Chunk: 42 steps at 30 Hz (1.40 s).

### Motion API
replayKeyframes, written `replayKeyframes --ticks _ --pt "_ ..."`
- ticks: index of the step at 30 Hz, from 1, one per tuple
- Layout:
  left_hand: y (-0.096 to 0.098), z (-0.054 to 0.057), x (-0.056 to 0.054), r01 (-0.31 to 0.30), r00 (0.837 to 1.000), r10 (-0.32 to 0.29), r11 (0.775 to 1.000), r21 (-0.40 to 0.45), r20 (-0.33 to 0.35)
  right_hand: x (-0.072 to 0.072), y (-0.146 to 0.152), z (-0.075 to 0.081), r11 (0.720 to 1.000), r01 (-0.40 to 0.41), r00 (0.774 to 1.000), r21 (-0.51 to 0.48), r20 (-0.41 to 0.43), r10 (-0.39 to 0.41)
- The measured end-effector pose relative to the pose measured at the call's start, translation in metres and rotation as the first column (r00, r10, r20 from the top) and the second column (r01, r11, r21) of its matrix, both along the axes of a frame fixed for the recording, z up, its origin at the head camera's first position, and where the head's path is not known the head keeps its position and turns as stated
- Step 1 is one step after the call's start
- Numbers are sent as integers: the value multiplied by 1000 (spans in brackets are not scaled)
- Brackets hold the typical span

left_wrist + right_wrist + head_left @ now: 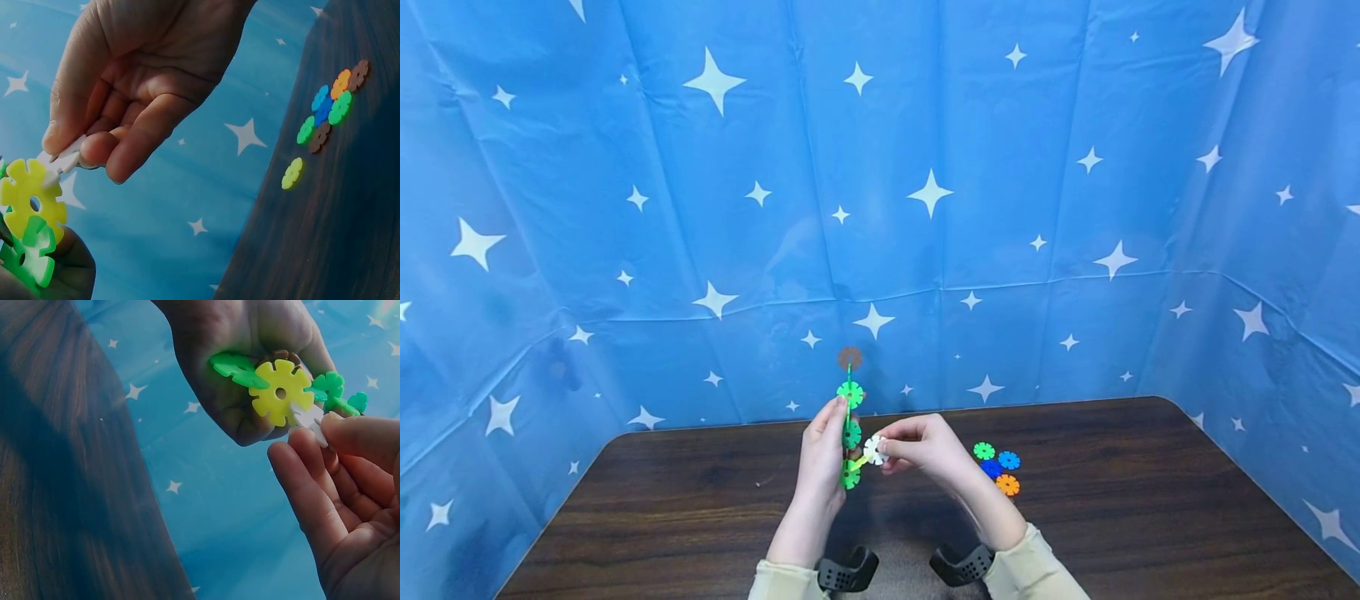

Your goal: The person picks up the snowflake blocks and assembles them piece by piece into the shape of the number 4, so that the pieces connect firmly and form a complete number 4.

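My left hand (820,457) grips an upright chain of slotted, flower-shaped plastic discs, mostly green (851,395), topped by a brown disc (848,356). From the chain's lower part a yellow disc (267,405) sticks out toward the right. Between thumb and fingers, my right hand (931,450) pinches a white disc (872,454). Its edge meets the yellow disc's rim in both wrist views; how deep the slots engage cannot be told. Part of the chain is hidden behind the left fingers.
On the dark wooden table (685,517), right of my hands, lie loose discs: green (983,451), light blue (1009,459), dark blue (992,469) and orange (1008,485). The left wrist view adds brown (319,137) and yellow (292,174) ones. A blue star-patterned curtain (895,250) surrounds the table.
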<state>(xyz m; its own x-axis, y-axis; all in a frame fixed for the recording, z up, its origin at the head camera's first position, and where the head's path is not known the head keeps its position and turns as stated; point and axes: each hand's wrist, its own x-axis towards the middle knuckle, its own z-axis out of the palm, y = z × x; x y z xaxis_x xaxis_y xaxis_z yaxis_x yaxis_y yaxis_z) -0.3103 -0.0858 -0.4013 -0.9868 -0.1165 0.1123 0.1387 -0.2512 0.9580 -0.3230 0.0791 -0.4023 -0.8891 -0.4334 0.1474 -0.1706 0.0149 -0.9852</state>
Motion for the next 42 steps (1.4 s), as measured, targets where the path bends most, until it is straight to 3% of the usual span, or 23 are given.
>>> replayKeyframes --ticks 17,27,31,42 --pt "2 2 1 -20 1000 20 998 53 9 0 -2 -1 999 -8 1000 -34 -20 8" --pt "3 2 1 44 998 -46 997 68 33 3 0 4 1000 -20 1000 -2 -16 20" --pt "2 2 1 41 999 -43 996 79 19 3 0 5 999 -42 999 21 -22 42" --pt "0 3 0 11 1000 -12 995 102 10 -11 34 3 999 -15 1000 43 26 14"
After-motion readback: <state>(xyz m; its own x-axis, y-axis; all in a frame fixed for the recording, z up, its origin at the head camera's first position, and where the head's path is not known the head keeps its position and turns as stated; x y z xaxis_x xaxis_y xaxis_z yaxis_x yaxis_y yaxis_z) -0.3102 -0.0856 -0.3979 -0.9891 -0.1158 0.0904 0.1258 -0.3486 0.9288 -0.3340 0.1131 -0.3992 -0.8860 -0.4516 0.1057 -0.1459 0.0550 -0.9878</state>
